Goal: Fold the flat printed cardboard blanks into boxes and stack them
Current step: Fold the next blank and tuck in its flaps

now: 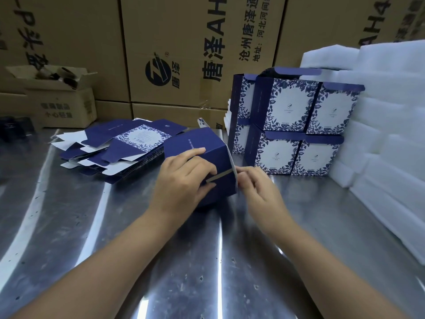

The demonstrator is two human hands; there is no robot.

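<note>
Blue box gripped by left hand, pinched by right hand.

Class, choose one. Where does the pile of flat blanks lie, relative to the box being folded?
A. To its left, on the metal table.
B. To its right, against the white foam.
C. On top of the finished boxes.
A: the pile of flat blanks lies on the metal table left of the box the left hand holds; the finished boxes stand on the right.
</note>
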